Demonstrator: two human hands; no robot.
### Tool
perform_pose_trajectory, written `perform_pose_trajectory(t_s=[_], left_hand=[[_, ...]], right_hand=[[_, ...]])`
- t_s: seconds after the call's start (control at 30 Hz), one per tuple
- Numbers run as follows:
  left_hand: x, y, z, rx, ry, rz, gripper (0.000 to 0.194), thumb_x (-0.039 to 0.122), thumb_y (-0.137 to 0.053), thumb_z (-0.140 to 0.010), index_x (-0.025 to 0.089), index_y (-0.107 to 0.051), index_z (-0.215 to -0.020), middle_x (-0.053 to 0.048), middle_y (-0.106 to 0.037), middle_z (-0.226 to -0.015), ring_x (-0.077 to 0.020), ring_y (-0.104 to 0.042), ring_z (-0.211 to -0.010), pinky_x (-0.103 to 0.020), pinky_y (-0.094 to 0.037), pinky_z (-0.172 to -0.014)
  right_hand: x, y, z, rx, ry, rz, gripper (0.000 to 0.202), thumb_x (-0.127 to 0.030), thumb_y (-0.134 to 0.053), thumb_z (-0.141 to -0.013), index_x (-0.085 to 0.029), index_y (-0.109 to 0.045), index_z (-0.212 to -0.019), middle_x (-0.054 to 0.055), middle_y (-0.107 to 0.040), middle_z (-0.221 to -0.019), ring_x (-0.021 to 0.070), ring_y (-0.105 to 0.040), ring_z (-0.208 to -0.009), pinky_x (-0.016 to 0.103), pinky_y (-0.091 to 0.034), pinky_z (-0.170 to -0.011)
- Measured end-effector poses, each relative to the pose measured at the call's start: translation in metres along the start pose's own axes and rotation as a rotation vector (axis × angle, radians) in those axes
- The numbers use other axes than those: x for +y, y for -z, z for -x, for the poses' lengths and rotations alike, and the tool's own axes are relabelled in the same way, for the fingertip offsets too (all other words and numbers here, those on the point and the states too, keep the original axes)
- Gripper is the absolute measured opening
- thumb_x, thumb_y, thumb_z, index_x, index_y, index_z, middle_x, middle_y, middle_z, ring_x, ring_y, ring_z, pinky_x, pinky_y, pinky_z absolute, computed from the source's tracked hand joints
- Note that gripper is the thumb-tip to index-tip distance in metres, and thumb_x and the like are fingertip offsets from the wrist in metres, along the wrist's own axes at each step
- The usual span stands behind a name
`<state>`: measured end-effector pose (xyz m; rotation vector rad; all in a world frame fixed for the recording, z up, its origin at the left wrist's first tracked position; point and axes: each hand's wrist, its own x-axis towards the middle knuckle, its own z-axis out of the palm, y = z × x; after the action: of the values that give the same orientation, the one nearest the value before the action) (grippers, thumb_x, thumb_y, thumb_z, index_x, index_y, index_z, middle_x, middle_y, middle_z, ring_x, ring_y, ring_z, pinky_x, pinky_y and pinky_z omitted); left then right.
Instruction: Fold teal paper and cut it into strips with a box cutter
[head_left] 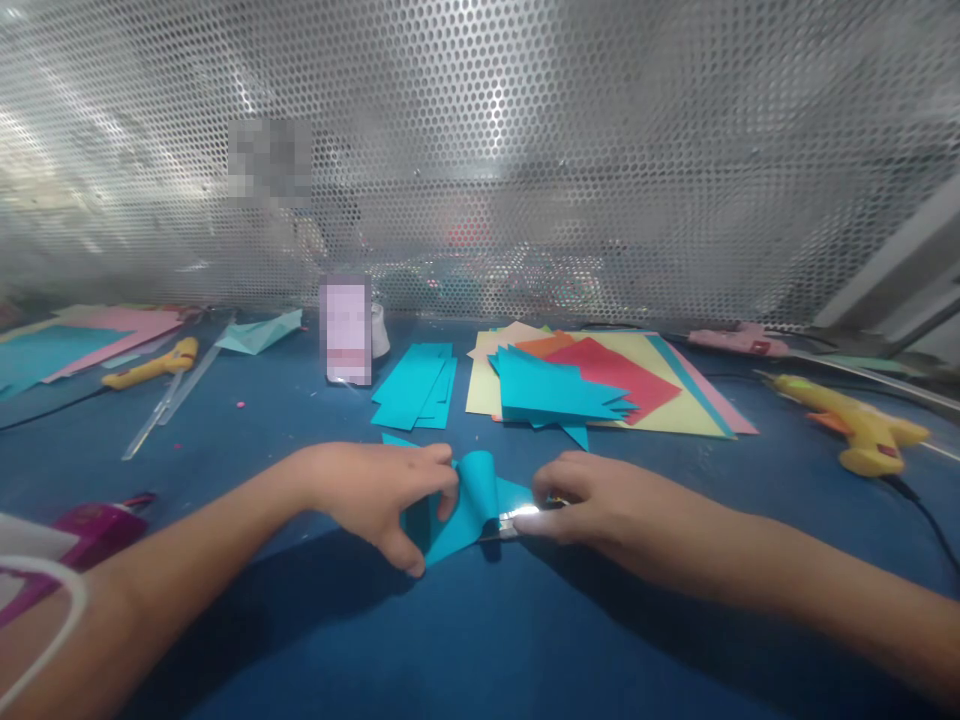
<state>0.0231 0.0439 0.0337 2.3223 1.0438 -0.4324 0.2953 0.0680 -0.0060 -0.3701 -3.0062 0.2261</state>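
Note:
A sheet of blue paper (452, 530) lies on the table in front of me, part of it curled up into a roll. My left hand (390, 495) holds the sheet against the table, with its thumb at the near edge and its fingers bent beside the curl. Closed in my right hand (581, 500) is a shiny metal tool (517, 519) that looks like a utility knife. Its end meets the right side of the paper under the curl, and my fingers hide the rest of it.
Blue paper strips (416, 385) and a stack of cut blue paper (544, 390) lie beyond my hands, the stack on coloured sheets (705, 400). Yellow glue guns sit right (870, 425) and left (154, 365). A purple object (94, 545) is near my left arm. Perforated metal (480, 150) stands behind.

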Motion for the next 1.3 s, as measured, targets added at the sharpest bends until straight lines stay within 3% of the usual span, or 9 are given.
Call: perform_pose_trajectory(t_s=[0.2, 0.4, 0.47, 0.57, 0.63, 0.83, 1.0, 1.13, 1.3], left_hand=[[0.001, -0.001, 0.000, -0.008, 0.007, -0.027, 0.044, 0.033, -0.080, -0.069, 0.021, -0.053, -0.101, 0.001, -0.043, -0.097, -0.0133, -0.048, -0.073, -0.021, -0.033, -0.056], [-0.003, 0.000, 0.000, -0.004, -0.043, -0.027, 0.060, 0.043, -0.086, -0.059, 0.021, -0.052, -0.103, 0.000, -0.043, -0.099, -0.0154, -0.048, -0.077, -0.021, -0.035, -0.058], [-0.006, 0.001, -0.001, -0.015, -0.078, 0.048, 0.053, 0.043, -0.084, -0.065, 0.020, -0.053, -0.102, 0.000, -0.043, -0.096, -0.0138, -0.047, -0.074, -0.021, -0.037, -0.058], [-0.009, 0.002, -0.002, -0.015, -0.111, 0.139, 0.022, 0.034, -0.067, -0.084, 0.020, -0.056, -0.097, 0.000, -0.044, -0.093, -0.0129, -0.047, -0.074, -0.022, -0.039, -0.063], [-0.010, 0.002, -0.003, -0.006, -0.110, 0.154, 0.009, 0.024, -0.059, -0.088, 0.020, -0.057, -0.095, 0.000, -0.044, -0.092, -0.0134, -0.048, -0.078, -0.023, -0.040, -0.067], [-0.010, 0.002, -0.002, -0.014, -0.113, 0.136, 0.017, 0.023, -0.065, -0.081, 0.020, -0.058, -0.096, 0.000, -0.042, -0.090, -0.0140, -0.047, -0.077, -0.024, -0.040, -0.067], [-0.010, 0.004, 0.000, -0.052, -0.098, 0.170, 0.020, 0.011, -0.052, -0.083, 0.019, -0.058, -0.099, -0.002, -0.044, -0.095, -0.0140, -0.049, -0.080, -0.023, -0.042, -0.066], [-0.007, 0.005, 0.000, -0.049, -0.072, 0.156, 0.019, 0.011, -0.051, -0.081, 0.019, -0.057, -0.098, -0.002, -0.045, -0.097, -0.0145, -0.050, -0.079, -0.024, -0.042, -0.065], [-0.007, 0.004, 0.000, -0.043, -0.080, 0.168, 0.020, 0.010, -0.052, -0.080, 0.018, -0.058, -0.097, -0.003, -0.045, -0.096, -0.0164, -0.051, -0.083, -0.027, -0.044, -0.069]], right_hand=[[-0.003, -0.005, -0.001, 0.055, 0.012, -0.019, 0.046, -0.006, -0.036, -0.093, -0.026, -0.058, -0.129, 0.010, -0.061, -0.098, 0.0188, -0.052, -0.083, 0.029, -0.043, -0.071], [-0.004, -0.002, -0.002, -0.008, 0.004, -0.021, 0.046, -0.006, -0.036, -0.093, -0.026, -0.059, -0.128, 0.010, -0.060, -0.099, 0.0192, -0.052, -0.083, 0.030, -0.043, -0.070], [-0.005, -0.002, -0.003, -0.007, -0.005, -0.025, 0.046, -0.006, -0.036, -0.093, -0.026, -0.059, -0.127, 0.010, -0.061, -0.098, 0.0191, -0.053, -0.083, 0.029, -0.043, -0.070], [-0.007, -0.004, -0.004, 0.020, 0.000, -0.042, 0.049, -0.004, -0.036, -0.092, -0.027, -0.058, -0.128, 0.010, -0.061, -0.101, 0.0196, -0.052, -0.084, 0.030, -0.044, -0.071], [-0.007, -0.006, -0.004, 0.030, 0.012, -0.056, 0.049, -0.004, -0.036, -0.092, -0.027, -0.057, -0.130, 0.011, -0.061, -0.103, 0.0198, -0.052, -0.085, 0.030, -0.044, -0.073], [-0.004, -0.009, -0.003, 0.033, 0.022, -0.067, 0.045, -0.008, -0.036, -0.095, -0.027, -0.058, -0.129, 0.010, -0.061, -0.099, 0.0187, -0.052, -0.084, 0.031, -0.044, -0.071], [-0.008, -0.008, -0.006, 0.085, 0.044, -0.097, 0.045, -0.006, -0.034, -0.094, -0.025, -0.059, -0.128, 0.011, -0.062, -0.102, 0.0179, -0.052, -0.087, 0.031, -0.045, -0.075], [-0.008, -0.007, -0.007, 0.028, 0.037, -0.106, 0.042, -0.010, -0.037, -0.096, -0.025, -0.060, -0.127, 0.011, -0.062, -0.097, 0.0175, -0.053, -0.084, 0.030, -0.044, -0.073], [-0.009, -0.010, -0.008, 0.074, 0.043, -0.120, 0.042, -0.008, -0.038, -0.095, -0.025, -0.060, -0.127, 0.010, -0.061, -0.100, 0.0175, -0.051, -0.086, 0.030, -0.043, -0.075]])
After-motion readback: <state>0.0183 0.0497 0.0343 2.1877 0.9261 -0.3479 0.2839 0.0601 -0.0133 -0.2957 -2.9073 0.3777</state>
